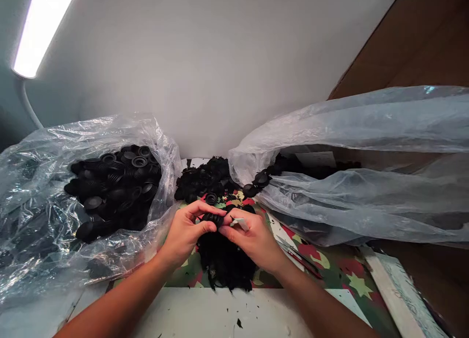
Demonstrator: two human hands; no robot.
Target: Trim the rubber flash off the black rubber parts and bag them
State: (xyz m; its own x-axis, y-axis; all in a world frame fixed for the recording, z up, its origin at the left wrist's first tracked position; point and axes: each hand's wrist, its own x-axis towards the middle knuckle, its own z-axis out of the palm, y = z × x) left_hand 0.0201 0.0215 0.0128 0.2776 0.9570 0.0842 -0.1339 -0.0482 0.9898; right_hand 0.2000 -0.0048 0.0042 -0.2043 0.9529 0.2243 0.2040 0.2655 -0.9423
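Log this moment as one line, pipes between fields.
left hand: pinching black part | right hand: at part's edge | left bag: more parts inside | black scraps: piled beneath hands

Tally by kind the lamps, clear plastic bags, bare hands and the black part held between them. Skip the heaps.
Lamp: 1
Clear plastic bags: 2 (left bag, right bag)
Hands: 2 (left hand, right hand)
Held black part: 1
Total: 6
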